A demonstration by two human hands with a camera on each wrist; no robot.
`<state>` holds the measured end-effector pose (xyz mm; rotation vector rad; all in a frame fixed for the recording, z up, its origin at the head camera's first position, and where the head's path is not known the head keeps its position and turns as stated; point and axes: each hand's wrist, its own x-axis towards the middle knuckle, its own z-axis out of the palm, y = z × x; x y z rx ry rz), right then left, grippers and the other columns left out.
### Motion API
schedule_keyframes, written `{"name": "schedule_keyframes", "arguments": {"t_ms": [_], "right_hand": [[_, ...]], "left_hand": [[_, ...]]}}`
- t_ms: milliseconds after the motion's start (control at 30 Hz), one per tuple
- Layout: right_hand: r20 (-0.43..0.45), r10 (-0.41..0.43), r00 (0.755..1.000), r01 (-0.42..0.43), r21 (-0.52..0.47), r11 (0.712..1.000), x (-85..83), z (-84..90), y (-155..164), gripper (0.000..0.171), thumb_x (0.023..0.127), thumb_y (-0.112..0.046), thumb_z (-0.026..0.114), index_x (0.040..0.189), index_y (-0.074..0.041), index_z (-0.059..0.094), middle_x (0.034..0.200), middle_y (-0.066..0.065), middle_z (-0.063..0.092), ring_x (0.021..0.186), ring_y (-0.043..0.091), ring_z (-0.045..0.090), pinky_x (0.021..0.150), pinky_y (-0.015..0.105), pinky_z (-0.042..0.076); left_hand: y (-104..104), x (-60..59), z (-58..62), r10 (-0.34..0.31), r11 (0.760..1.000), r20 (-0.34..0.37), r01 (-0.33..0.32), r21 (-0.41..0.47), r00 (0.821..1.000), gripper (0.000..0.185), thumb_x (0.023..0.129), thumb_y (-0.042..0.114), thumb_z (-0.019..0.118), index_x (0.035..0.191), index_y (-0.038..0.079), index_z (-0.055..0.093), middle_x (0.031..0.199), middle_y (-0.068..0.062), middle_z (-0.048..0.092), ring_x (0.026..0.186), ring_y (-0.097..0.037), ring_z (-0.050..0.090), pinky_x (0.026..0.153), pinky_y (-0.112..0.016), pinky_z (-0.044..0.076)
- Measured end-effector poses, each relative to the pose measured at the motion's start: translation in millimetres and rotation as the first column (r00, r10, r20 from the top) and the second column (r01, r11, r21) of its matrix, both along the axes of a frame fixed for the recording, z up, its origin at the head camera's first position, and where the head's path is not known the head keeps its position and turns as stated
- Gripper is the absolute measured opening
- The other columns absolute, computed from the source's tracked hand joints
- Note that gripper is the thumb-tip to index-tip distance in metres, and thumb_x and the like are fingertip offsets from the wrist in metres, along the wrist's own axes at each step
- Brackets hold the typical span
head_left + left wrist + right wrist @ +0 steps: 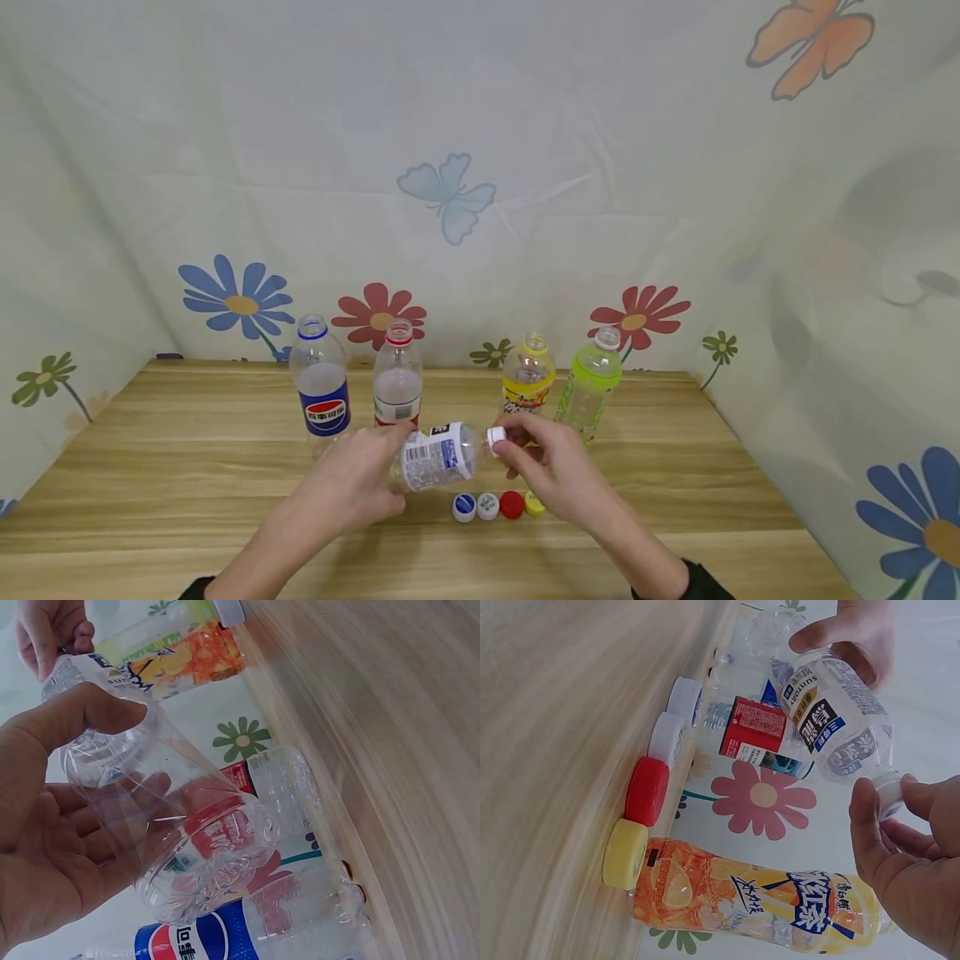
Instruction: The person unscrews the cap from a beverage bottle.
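Two hands hold a clear bottle sideways above the desk.

The left hand [352,487] has its grip curled around the base of the clear bottle [437,456], and the right hand [558,475] pinches its white cap [496,436]. The bottle's long axis lies nearly level and parallel to the front edge of the desk [150,467], with the cap end pointing right. Its white label shows a barcode and the word "suntory". Near the back edge stands a Pepsi bottle [321,387].

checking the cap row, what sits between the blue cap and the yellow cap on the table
A white cap and then a red cap lie between the blue cap and the yellow cap, clearest in the head view.
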<state>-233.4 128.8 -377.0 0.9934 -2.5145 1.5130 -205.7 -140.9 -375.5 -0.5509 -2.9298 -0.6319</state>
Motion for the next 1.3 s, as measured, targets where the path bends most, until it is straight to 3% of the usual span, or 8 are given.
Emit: {"name": "schedule_keyframes", "arguments": {"t_ms": [567, 833, 1300], "right_hand": [[-0.119, 0.031, 0.992, -0.027, 0.033, 0.999, -1.2, -1.0, 1.6, 0.018, 0.101, -0.007, 0.064, 0.12, -0.004, 0.063, 0.1, 0.003, 0.065, 0.084, 0.026, 0.066, 0.072, 0.028, 0.061], [-0.188, 0.037, 0.981, -0.023, 0.076, 0.997, -0.7, -0.4, 2.8, 0.019, 0.101, -0.008, 0.064, 0.12, -0.006, 0.063, 0.102, 0.0, 0.065, 0.087, 0.015, 0.064, 0.075, 0.029, 0.061], [-0.293, 0.057, 0.954, -0.026, 0.108, 0.994, 0.5, 0.8, 3.7, 0.025, 0.098, -0.003, 0.067, 0.122, -0.007, 0.061, 0.107, -0.001, 0.064, 0.092, 0.013, 0.062, 0.078, 0.029, 0.061]], "left_hand": [[-1.6, -2.7, -3.0, -0.005, 1.0, -0.009, 0.005, 0.019, 1.0, 0.075, 0.065, 0.009, 0.093, 0.134, 0.003, 0.062, 0.109, -0.011, 0.072, 0.083, -0.015, 0.064, 0.077, -0.041, 0.061], [-1.7, -3.2, -3.3, -0.009, 1.0, -0.005, 0.009, 0.02, 1.0, 0.075, 0.066, 0.01, 0.093, 0.134, 0.003, 0.062, 0.111, -0.01, 0.072, 0.085, -0.016, 0.065, 0.078, -0.041, 0.061], [-2.4, -1.9, -0.7, -0.018, 0.999, -0.014, 0.018, 0.028, 1.0, 0.073, 0.065, 0.009, 0.092, 0.131, 0.002, 0.063, 0.108, -0.009, 0.072, 0.085, -0.016, 0.065, 0.078, -0.04, 0.061]]}}
